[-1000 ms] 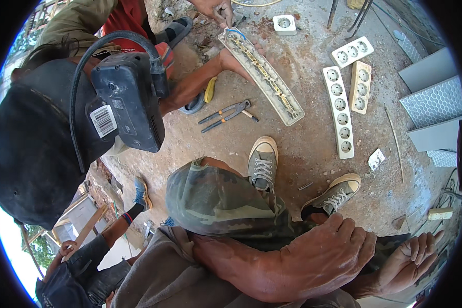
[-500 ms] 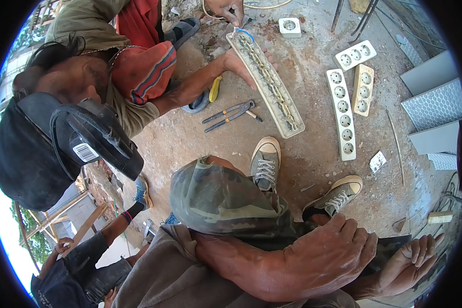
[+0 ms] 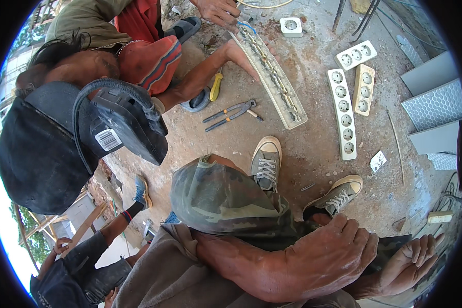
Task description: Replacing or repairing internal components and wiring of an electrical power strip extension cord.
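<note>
Head view: left hand [image 3: 336, 249] curled, right hand [image 3: 410, 262] loosely bent; cannot tell if either grips anything. Opened power-strip housing [image 3: 273, 77], metal contacts exposed, slants in co-worker's hand [image 3: 241, 57], left of white six-socket strip [image 3: 343, 114]; blue wire [image 3: 247, 26] at upper end.

Both forearms [image 3: 241, 259] reach rightward, left hand [image 3: 329, 250] curled, right hand [image 3: 405, 266] with fingers [image 3: 420, 251] half-bent.

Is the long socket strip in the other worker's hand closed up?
No, the socket strip is open, its brass-coloured metal contacts showing along its length.
</note>
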Tool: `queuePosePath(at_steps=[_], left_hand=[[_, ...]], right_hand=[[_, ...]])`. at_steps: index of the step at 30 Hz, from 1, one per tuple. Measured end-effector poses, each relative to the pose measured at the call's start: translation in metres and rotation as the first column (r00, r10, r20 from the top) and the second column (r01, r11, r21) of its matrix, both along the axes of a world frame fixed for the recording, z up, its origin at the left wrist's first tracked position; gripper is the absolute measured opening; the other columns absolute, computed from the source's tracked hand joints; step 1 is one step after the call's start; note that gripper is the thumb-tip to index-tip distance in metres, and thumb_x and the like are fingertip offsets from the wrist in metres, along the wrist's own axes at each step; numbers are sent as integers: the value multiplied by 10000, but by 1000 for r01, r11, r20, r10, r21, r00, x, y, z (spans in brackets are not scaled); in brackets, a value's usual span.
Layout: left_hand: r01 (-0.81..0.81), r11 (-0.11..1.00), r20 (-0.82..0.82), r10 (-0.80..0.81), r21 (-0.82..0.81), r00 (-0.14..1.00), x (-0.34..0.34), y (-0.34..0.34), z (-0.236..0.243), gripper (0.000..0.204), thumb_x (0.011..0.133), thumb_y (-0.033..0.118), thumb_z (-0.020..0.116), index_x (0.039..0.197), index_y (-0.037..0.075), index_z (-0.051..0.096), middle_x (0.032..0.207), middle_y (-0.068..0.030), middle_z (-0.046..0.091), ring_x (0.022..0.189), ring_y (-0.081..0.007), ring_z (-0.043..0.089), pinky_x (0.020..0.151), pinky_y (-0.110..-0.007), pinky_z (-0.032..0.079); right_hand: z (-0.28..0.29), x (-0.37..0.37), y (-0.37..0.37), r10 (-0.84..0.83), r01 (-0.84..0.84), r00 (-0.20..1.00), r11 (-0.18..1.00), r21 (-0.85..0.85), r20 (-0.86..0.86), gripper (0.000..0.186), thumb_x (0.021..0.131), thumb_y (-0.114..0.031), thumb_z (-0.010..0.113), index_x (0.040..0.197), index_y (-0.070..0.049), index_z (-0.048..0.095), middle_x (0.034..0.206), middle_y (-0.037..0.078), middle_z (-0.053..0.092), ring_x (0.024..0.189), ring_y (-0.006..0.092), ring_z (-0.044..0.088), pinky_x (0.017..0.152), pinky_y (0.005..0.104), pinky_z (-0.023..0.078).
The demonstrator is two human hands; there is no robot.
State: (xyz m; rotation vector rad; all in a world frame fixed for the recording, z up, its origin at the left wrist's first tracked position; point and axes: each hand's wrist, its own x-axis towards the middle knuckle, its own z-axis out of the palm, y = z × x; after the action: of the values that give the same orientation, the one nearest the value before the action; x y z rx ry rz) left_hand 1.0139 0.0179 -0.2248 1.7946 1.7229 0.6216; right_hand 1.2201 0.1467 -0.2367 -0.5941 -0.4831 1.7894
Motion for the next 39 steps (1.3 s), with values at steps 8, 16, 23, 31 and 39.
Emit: queuePosePath(at_steps=[8,16,23,31,39], left_hand=[[26,1000,-45,-26,8,999,-13,8,10,306,818,235,546,1005,-3,595,689,-15,534,671,-160,518,653,-314,392],[27,999,-23,-26,40,999,-11,3,1,322,806,204,524,979,-62,577,722,-49,553,683,-175,491,627,-327,378],[49,999,-15,-49,15,999,-10,3,0,344,814,205,517,1008,-75,567,764,-81,566,699,-194,509,640,-333,393],[84,996,-12,-84,-23,996,-13,5,1,378,830,214,509,1060,-82,553,826,-126,582,723,-222,542,666,-341,419],[32,998,-14,-32,63,999,-16,3,-3,342,818,192,503,1005,-84,577,736,-77,550,681,-182,496,626,-311,382]], right_hand=[[0,2,2,0,0,1000,1000,-16,13,433,979,-63,405,1332,131,250,861,63,373,676,115,374,611,252,352],[-1,0,3,0,0,1000,1000,-23,0,427,980,-60,400,1330,133,252,862,63,375,677,116,376,613,251,351],[-1,-8,3,-6,7,1000,1000,-8,13,430,977,-58,394,1335,137,255,862,64,371,673,113,371,607,252,342],[-3,-11,4,-1,1,1000,1000,-14,9,426,974,-50,391,1337,132,261,861,61,367,661,112,368,606,257,339],[-3,-14,5,5,-5,1000,1000,-2,29,420,968,-39,403,1330,129,272,862,57,366,664,110,366,613,256,339]])
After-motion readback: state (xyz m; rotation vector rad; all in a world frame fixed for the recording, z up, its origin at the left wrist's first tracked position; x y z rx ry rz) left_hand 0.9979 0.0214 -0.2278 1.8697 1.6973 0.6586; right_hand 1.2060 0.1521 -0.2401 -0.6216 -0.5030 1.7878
